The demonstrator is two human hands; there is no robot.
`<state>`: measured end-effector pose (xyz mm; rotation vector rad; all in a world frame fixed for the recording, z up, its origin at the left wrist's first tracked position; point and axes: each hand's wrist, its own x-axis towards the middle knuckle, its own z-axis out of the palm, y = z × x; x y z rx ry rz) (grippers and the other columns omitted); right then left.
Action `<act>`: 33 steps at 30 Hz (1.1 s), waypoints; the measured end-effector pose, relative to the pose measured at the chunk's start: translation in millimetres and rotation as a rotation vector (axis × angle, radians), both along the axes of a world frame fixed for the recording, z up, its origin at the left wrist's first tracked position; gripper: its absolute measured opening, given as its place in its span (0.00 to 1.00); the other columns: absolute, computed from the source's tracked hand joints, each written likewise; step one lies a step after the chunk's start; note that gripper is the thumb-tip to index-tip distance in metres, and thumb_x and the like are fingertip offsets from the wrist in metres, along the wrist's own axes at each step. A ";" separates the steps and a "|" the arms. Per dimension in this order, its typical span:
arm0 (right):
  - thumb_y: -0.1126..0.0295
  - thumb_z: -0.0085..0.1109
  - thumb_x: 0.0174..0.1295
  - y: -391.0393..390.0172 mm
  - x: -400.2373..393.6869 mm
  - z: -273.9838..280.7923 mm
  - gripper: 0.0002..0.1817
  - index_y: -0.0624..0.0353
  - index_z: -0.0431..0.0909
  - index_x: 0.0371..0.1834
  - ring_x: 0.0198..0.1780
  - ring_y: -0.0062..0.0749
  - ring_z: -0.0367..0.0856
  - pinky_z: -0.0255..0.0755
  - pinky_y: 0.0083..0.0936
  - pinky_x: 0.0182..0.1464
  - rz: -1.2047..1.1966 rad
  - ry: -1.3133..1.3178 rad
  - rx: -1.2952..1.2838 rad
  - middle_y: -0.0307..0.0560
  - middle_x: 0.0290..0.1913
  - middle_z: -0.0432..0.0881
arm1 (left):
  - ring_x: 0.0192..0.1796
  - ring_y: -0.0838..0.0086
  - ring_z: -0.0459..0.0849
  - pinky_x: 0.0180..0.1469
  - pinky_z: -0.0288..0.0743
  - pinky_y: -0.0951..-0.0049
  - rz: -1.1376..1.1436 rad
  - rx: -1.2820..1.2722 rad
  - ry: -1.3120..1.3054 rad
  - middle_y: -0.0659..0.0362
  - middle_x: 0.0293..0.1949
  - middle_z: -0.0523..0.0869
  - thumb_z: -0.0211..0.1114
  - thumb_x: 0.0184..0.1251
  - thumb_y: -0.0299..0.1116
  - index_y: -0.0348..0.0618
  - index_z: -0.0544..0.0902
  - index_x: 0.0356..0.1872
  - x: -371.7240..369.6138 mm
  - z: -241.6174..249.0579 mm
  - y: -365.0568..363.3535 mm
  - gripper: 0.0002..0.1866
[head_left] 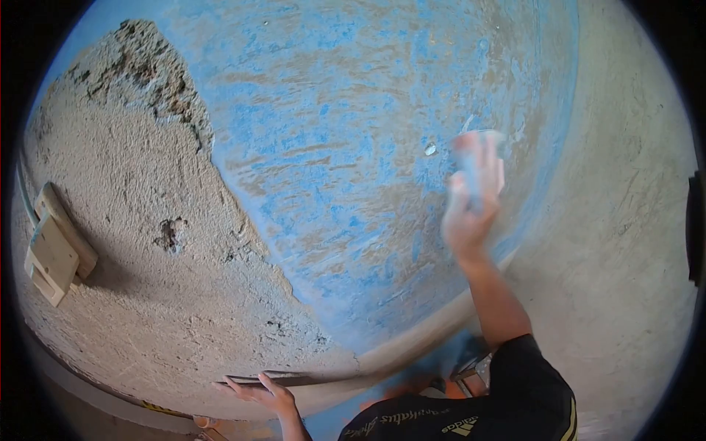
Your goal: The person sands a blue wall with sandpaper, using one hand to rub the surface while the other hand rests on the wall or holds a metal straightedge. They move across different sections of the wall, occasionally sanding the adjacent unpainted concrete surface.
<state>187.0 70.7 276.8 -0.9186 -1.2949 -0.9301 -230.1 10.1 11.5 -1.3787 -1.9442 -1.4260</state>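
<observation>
My right hand (473, 209) is raised against the blue, worn wall (316, 162), its fingers wrapped over a flat reddish and pale pad (465, 143) pressed to the surface. Motion blurs both hand and pad. A small pale chip (430, 149) shows on the wall just left of them. Lower left, my left hand (266, 395) rests with its fingers spread at the bottom of the bare rough plaster (184, 294), beside a dark narrow gap; nothing shows in it.
A switch box (55, 257) with a cable juts from the wall at the far left. Broken, crumbly plaster (158, 81) lies at the upper left. A grey wall (610, 191) stands at the right. Several items, partly hidden, lie on the floor below.
</observation>
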 end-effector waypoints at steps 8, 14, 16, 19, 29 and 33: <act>0.68 0.58 0.64 -18.4 -36.1 -10.4 0.19 0.51 0.86 0.58 0.75 0.44 0.71 0.58 0.47 0.75 0.055 -0.276 -0.105 0.45 0.67 0.82 | 0.84 0.38 0.42 0.79 0.43 0.33 -0.008 0.001 0.010 0.36 0.84 0.39 0.50 0.81 0.60 0.35 0.49 0.83 -1.4 -3.7 -0.2 0.45; 0.72 0.57 0.62 -29.1 -65.4 1.7 0.19 0.50 0.86 0.56 0.69 0.40 0.75 0.66 0.44 0.63 0.216 -0.297 -0.176 0.43 0.63 0.84 | 0.85 0.38 0.41 0.79 0.41 0.34 -0.074 -0.016 -0.030 0.36 0.84 0.39 0.52 0.81 0.58 0.36 0.49 0.83 1.7 7.5 -11.2 0.45; 0.74 0.56 0.60 -25.1 -75.7 -12.6 0.18 0.50 0.87 0.52 0.59 0.37 0.80 0.68 0.42 0.56 0.221 -0.618 -0.152 0.42 0.57 0.86 | 0.85 0.39 0.41 0.80 0.41 0.34 -0.092 -0.003 -0.018 0.37 0.84 0.39 0.52 0.81 0.58 0.37 0.50 0.83 0.8 6.1 -12.6 0.44; 0.74 0.58 0.60 -3.9 -32.2 26.6 0.17 0.47 0.88 0.50 0.56 0.33 0.82 0.68 0.37 0.53 0.303 -0.272 -0.064 0.39 0.55 0.87 | 0.85 0.40 0.42 0.81 0.40 0.36 -0.096 0.003 -0.010 0.38 0.84 0.40 0.52 0.81 0.59 0.38 0.50 0.83 -3.4 5.9 -14.0 0.44; 0.74 0.60 0.62 -9.4 -46.7 18.1 0.19 0.44 0.87 0.54 0.72 0.39 0.75 0.68 0.42 0.59 0.037 -0.389 -0.124 0.40 0.65 0.83 | 0.85 0.39 0.43 0.81 0.42 0.35 -0.122 0.016 -0.032 0.36 0.84 0.41 0.52 0.81 0.58 0.37 0.51 0.83 0.2 4.5 -16.4 0.43; 0.73 0.64 0.60 -15.5 -62.7 -29.0 0.21 0.44 0.86 0.57 0.76 0.38 0.72 0.64 0.52 0.62 0.222 -0.594 -0.229 0.40 0.68 0.81 | 0.84 0.40 0.43 0.80 0.42 0.35 -0.138 -0.004 -0.074 0.37 0.84 0.42 0.52 0.81 0.58 0.38 0.51 0.83 17.9 -1.8 -21.9 0.43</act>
